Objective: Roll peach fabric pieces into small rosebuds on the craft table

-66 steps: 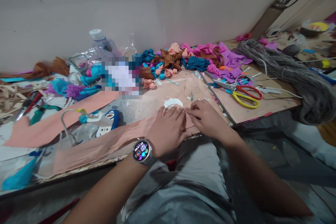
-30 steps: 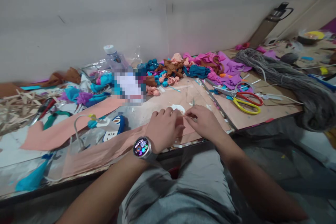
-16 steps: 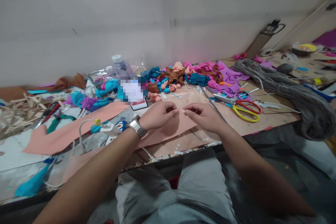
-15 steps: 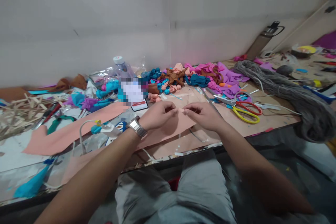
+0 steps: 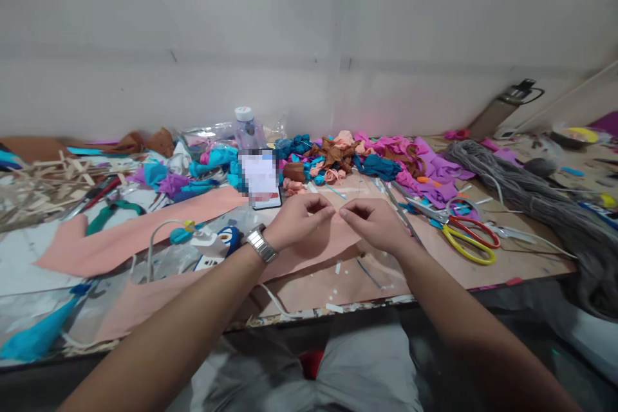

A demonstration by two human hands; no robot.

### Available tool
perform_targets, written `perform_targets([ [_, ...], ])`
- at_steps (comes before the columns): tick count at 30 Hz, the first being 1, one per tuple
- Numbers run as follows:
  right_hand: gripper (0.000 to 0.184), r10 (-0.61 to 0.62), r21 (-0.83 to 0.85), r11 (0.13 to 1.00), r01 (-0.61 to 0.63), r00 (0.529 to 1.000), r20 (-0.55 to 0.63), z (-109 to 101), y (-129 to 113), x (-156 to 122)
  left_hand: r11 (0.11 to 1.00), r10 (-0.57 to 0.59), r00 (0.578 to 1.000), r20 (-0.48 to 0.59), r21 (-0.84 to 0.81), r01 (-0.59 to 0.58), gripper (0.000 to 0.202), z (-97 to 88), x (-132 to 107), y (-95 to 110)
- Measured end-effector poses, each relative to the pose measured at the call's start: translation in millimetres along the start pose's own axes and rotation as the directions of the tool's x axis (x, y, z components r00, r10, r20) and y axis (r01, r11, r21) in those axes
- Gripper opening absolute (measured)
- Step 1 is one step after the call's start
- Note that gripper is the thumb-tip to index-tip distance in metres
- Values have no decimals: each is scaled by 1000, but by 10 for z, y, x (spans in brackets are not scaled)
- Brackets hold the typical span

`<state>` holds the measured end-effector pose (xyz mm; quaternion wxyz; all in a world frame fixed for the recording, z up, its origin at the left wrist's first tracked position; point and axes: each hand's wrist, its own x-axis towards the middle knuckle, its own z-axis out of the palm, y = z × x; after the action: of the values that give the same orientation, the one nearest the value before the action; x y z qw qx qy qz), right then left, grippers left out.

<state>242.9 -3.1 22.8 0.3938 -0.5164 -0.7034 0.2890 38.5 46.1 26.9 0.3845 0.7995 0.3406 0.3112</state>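
Observation:
Wrist banded by a metal watch (image 5: 261, 243), my left hand (image 5: 300, 224) pinches thumb against forefinger at the upper edge of a peach crepe paper sheet (image 5: 309, 256). My right hand (image 5: 374, 224) makes the same pinch right beside it, with the fingertips almost meeting. A small bit of the peach paper shows between them; the rest of the grip is hidden by the fingers. Below the hands the sheet spreads over the table. Behind my left hand a phone (image 5: 261, 177) leans upright against a capped clear bottle (image 5: 249, 130).
Crumpled coloured paper pieces (image 5: 333, 158) line the wall. To the right lie scissors (image 5: 468, 238) with red and yellow handles and a grey yarn skein (image 5: 512, 183). Left are another peach strip (image 5: 145, 238), wood sticks (image 5: 53, 180), green-handled pliers (image 5: 113, 212) and a white plug with cable (image 5: 208, 241).
The camera view has shifted, so the table things appear farther right and slightly lower. Both hands stay pinched together over the peach paper, with only slight finger movement.

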Motion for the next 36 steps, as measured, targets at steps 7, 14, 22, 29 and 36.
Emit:
perform_targets([
  [7,27,12,76,997,-13,1000,19,30,20,-37,1000,24,999,22,7,-24,27,40,-19,-46],
  [14,32,19,105,994,-18,1000,-3,8,55,-56,999,-7,1000,8,-45,7,30,78,-15,-62],
  [22,37,26,125,992,-29,999,19,-1,49,-83,999,14,999,45,-47,-12,29,67,-18,-33],
  [29,34,43,149,988,-43,999,5,24,88,-82,999,13,1000,21,-53,-12,44,53,-27,-41],
  [36,39,56,171,984,-53,998,-13,27,85,-70,992,1,1000,22,-128,1,35,31,-29,-1],
])
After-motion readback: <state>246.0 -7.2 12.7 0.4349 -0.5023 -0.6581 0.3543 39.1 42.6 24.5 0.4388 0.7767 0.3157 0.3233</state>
